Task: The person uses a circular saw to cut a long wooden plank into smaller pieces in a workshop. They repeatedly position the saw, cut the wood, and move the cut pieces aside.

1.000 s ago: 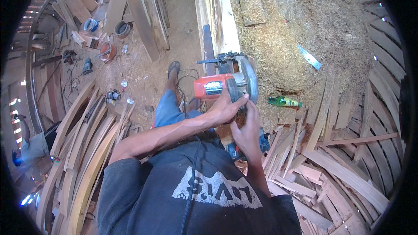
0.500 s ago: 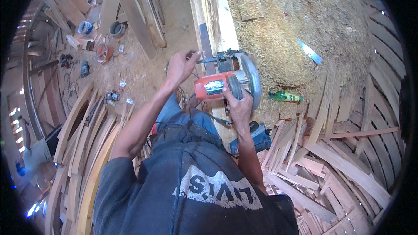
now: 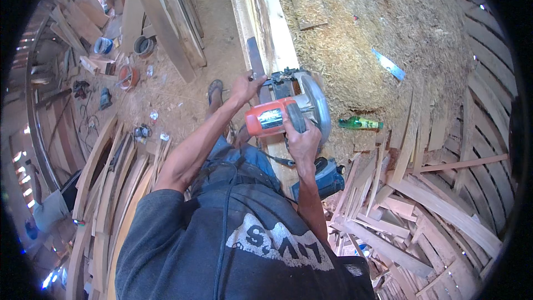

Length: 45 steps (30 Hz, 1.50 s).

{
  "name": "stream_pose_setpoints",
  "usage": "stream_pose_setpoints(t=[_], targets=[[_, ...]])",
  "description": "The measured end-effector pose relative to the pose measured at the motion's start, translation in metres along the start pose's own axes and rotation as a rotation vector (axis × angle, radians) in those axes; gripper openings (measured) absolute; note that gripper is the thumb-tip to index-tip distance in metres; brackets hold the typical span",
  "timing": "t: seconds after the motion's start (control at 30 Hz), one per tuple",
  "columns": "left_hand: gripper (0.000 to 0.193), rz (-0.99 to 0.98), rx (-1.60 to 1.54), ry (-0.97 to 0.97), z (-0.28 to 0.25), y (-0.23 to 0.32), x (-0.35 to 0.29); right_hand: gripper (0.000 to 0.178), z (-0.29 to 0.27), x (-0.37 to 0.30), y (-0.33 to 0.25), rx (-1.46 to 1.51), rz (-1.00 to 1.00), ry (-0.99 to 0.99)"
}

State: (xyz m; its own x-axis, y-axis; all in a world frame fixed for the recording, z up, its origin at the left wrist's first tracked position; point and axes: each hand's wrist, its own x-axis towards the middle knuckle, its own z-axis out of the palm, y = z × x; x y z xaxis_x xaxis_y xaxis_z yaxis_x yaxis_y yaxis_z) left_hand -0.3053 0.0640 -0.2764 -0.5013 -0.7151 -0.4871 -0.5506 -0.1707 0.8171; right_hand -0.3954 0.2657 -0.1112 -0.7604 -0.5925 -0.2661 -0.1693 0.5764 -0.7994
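Note:
A red circular saw (image 3: 269, 118) with a rounded metal blade guard sits on a long pale plank (image 3: 277, 28). My right hand (image 3: 303, 141) is wrapped round its black handle. At the saw's front left, my left hand (image 3: 246, 89) has its fingers closed on the thin guide bar, beside a dark flat strip (image 3: 254, 51) lying along the plank. The fingertips of the left hand partly cover the bar and strip. The blade is hidden beneath the saw. Close behind my right wrist rests a blue power tool (image 3: 328, 178).
Right of the plank, a green bottle (image 3: 361, 123) and a handsaw blade (image 3: 388, 65) lie on shavings. Long boards (image 3: 166, 22) stand at the upper left, near buckets (image 3: 129, 78). Curved timbers (image 3: 102, 194) and scrap wood (image 3: 388, 239) flank me. A person (image 3: 50, 208) shows at far left.
My left hand has moved right and slightly down, closer to the saw body and dark strip. My right hand still holds the handle. The whole view has shifted a little.

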Motion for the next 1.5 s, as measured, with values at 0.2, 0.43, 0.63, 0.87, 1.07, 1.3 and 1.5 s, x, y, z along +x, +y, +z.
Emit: stream_pose_setpoints(t=[0.2, 0.43, 0.63, 0.87, 1.07, 1.3, 1.5], targets=[[0.049, -0.028, 0.061, 0.020, -0.006, 0.024, 0.001, 0.034, -0.001, 0.007, -0.009, -0.003, 0.036, -0.012], [0.044, -0.023, 0.109, 0.051, -0.011, 0.025, 0.016, 0.035, 0.006, 0.020, -0.013, -0.021, 0.007, -0.007], [0.038, 0.015, 0.058, 0.053, -0.009, 0.035, 0.013, 0.035, 0.003, 0.022, -0.012, -0.038, 0.014, -0.018], [0.039, 0.000, 0.148, 0.061, -0.013, 0.043, 0.015, 0.035, 0.007, 0.027, -0.007, 0.026, -0.006, -0.012], [0.040, -0.084, 0.115, -0.006, -0.021, 0.049, 0.017, 0.033, 0.008, 0.030, -0.014, -0.002, 0.007, -0.036], [0.050, 0.037, 0.271, 0.032, -0.022, 0.062, 0.018, 0.032, 0.004, 0.029, -0.018, -0.008, -0.010, -0.014], [0.048, -0.122, -0.098, 0.010, -0.023, 0.018, -0.001, 0.032, 0.002, 0.025, -0.018, 0.040, 0.079, 0.003]])
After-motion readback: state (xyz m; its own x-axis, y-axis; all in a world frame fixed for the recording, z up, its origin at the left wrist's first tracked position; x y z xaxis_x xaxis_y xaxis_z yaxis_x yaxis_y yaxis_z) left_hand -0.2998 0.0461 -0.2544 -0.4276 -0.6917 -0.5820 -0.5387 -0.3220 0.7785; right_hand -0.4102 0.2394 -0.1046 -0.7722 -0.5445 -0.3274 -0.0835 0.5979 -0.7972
